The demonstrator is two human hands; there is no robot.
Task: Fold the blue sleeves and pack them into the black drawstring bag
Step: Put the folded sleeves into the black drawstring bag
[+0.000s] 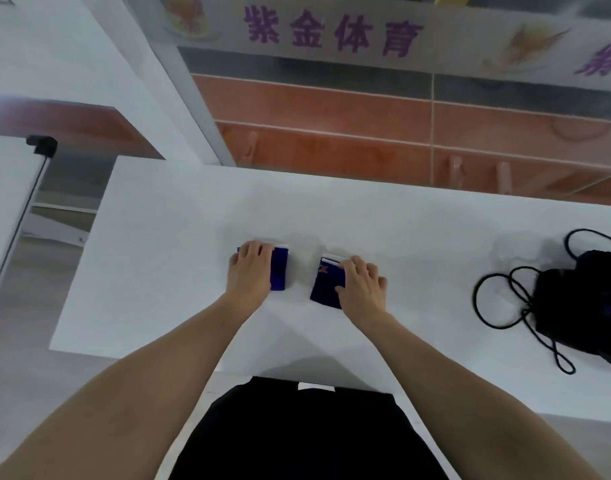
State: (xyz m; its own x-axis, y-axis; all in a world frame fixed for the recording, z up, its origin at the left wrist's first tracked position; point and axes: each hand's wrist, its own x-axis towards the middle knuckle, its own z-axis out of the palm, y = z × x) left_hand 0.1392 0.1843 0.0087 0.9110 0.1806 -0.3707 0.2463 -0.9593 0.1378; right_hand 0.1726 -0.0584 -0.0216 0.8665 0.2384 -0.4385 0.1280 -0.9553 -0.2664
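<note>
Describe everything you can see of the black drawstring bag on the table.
The black drawstring bag lies slumped at the right end of the white table, partly cut off by the picture's edge. It looks like soft dark fabric, crumpled rather than flat. Its thin black cord spills out in loose loops to its left. Neither hand touches it, and whether its mouth is open cannot be told.

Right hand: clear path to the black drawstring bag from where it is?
Probably yes: bare white table lies between the right hand and the black drawstring bag, though that hand rests on a folded blue sleeve.
</note>
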